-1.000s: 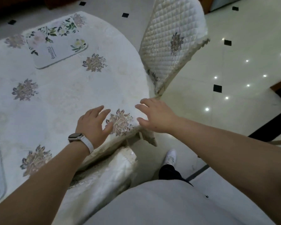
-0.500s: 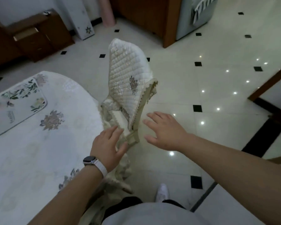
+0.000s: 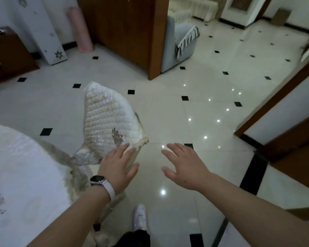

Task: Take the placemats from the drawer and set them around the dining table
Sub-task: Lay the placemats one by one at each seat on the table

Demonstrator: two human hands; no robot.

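Observation:
The dining table (image 3: 20, 168), draped in a white flowered cloth, fills the lower left; no placemat shows on the part in view. My left hand (image 3: 118, 164), with a white-strapped watch on the wrist, hovers open just past the table's edge, beside the lower corner of a quilted chair cover. My right hand (image 3: 183, 164) is held out over the bare floor, fingers spread and holding nothing. A dark wooden cabinet with drawers (image 3: 9, 56) stands at the far left wall.
A chair with a quilted white cover (image 3: 107, 122) stands right beside the table. Glossy tiled floor (image 3: 194, 107) stretches ahead. A wooden partition (image 3: 132, 31), a pink roll (image 3: 80, 29), a grey armchair (image 3: 180, 43) and a door frame (image 3: 275, 98) at right border it.
My view has swung right and up, away from the table toward the room. The placemats on the table have left the view. Both hands came off the tablecloth and now hang over the floor.

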